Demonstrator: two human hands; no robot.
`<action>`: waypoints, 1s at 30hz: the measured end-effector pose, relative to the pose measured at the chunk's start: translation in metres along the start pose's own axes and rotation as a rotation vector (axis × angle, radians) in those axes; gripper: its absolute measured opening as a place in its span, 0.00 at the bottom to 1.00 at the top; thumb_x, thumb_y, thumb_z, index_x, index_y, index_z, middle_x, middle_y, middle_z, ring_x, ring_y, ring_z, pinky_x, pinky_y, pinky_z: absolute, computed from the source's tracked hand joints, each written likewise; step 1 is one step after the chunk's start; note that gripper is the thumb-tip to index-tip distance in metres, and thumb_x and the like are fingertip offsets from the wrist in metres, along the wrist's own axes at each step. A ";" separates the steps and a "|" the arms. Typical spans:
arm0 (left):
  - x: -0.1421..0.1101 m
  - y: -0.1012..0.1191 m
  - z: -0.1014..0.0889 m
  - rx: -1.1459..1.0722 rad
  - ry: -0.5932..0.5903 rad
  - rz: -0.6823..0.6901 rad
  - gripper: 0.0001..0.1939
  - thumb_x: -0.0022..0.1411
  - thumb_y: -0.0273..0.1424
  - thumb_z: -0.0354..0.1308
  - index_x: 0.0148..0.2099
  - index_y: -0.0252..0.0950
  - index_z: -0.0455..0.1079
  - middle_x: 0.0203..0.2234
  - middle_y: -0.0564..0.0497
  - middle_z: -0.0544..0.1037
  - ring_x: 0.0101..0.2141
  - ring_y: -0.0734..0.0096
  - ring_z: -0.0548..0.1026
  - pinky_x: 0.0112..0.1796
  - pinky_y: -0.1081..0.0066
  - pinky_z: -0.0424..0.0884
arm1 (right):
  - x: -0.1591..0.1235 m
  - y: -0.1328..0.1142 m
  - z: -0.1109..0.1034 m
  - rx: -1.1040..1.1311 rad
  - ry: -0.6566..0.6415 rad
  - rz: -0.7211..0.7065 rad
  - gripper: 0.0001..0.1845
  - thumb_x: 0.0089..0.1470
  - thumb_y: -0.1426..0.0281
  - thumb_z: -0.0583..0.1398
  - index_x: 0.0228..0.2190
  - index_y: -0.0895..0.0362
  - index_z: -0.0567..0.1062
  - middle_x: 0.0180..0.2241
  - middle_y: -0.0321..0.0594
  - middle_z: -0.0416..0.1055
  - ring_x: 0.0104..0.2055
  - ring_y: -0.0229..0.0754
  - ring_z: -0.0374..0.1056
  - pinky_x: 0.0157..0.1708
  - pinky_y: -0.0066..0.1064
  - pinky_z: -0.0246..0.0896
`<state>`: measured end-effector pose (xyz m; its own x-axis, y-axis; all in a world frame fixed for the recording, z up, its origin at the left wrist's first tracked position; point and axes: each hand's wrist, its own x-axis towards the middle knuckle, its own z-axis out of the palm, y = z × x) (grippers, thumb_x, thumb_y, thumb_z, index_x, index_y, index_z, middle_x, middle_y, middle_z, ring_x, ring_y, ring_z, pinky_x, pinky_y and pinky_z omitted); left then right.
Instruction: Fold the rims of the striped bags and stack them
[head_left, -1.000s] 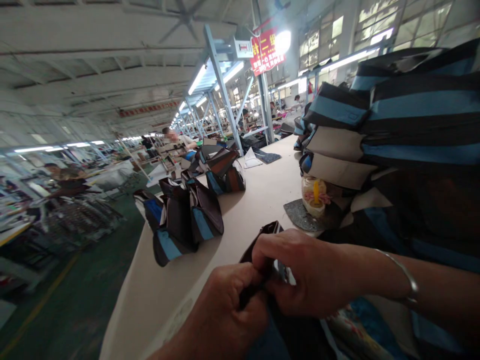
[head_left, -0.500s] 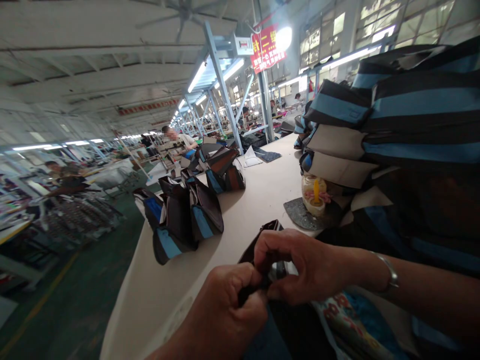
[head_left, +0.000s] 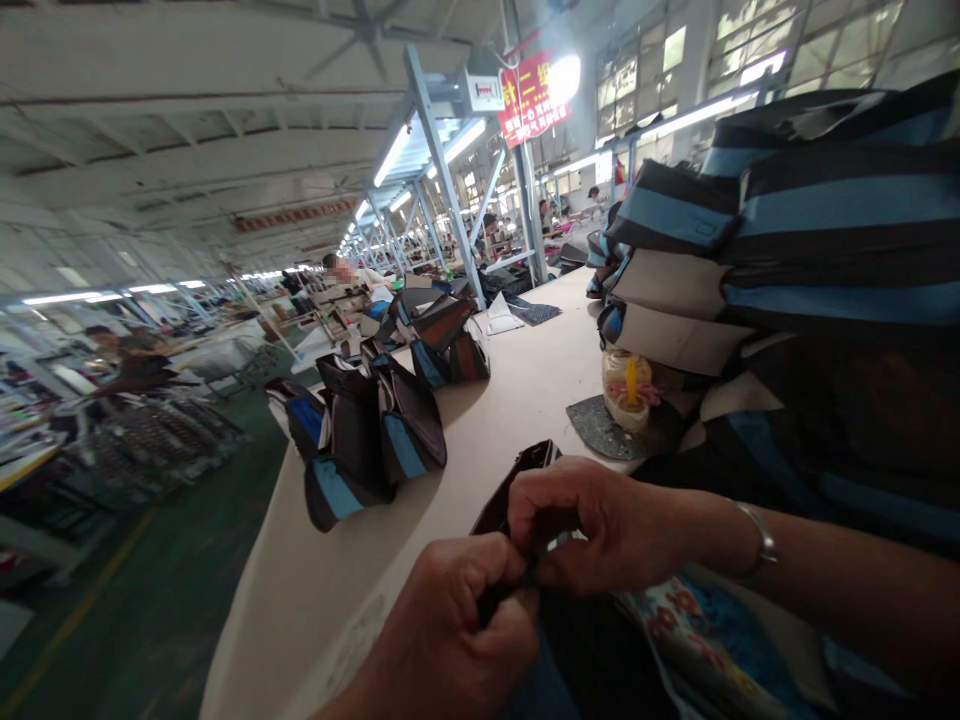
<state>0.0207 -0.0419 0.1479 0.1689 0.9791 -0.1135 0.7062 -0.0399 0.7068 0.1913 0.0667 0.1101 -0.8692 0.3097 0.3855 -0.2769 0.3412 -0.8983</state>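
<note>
At near edge of tabletop (head_left: 277, 600): soft dark bag (head_left: 592, 640), blue-panelled, lay between and below the fingers.
Left hand (head_left: 465, 610): curled fingers pinched its dark edge.
Right hand (head_left: 600, 520): thumb and forefinger pinched alongside.
Left edge: boxy bags (head_left: 356, 430) stood, smooth pale tabletop between them and hands.

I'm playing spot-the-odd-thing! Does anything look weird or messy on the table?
Yes, one thing: the table has a pale, blotchy patch beside the left hand, unlike the plainer surface around it. I can't tell whether it's a stain or a print.
</note>
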 end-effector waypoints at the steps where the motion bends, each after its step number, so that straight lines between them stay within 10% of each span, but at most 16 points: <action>1: 0.000 0.001 0.000 0.003 -0.001 -0.004 0.08 0.54 0.29 0.46 0.24 0.34 0.60 0.21 0.56 0.56 0.23 0.77 0.56 0.24 0.71 0.49 | 0.001 0.001 0.000 0.053 -0.009 0.018 0.09 0.46 0.79 0.63 0.32 0.63 0.69 0.26 0.33 0.65 0.24 0.29 0.57 0.22 0.19 0.52; 30: -0.003 0.006 -0.003 -0.080 -0.002 -0.011 0.12 0.60 0.32 0.47 0.25 0.35 0.57 0.22 0.55 0.57 0.25 0.76 0.57 0.26 0.72 0.52 | 0.000 0.018 0.000 0.296 -0.015 0.096 0.08 0.50 0.72 0.65 0.31 0.64 0.72 0.27 0.34 0.64 0.26 0.29 0.56 0.25 0.21 0.50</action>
<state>0.0218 -0.0448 0.1547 0.1626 0.9790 -0.1231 0.6509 -0.0126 0.7590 0.1860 0.0727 0.0935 -0.9024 0.3141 0.2950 -0.2990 0.0369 -0.9536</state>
